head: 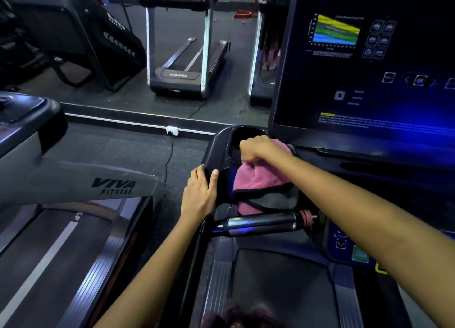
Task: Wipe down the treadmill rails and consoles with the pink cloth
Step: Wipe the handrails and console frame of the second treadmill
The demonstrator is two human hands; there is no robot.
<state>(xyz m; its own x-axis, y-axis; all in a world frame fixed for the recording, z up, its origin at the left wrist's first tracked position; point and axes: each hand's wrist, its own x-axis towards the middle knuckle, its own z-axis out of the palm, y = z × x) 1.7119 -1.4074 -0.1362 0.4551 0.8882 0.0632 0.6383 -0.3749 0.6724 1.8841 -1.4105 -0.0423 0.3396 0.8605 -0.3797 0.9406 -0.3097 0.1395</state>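
Note:
A pink cloth point(258, 177) with a grey underside and dark trim lies bunched on the left tray of the black treadmill console point(216, 143). My right hand point(256, 149) grips the top of the cloth beside the round cup holder point(243, 135). My left hand point(200, 192) holds the console's left edge, thumb over the rim. Below the cloth a chrome handlebar grip point(261, 224) runs across. The dark console screen point(369, 64) with a coloured chart rises at the right.
A grey neighbouring treadmill arm marked VIVA FITNESS point(98, 182) stands to the left with its belt point(49, 261) below. A wall mirror point(172, 44) ahead reflects treadmills. A power cable point(170, 160) runs across the dark floor from a white socket point(172, 130).

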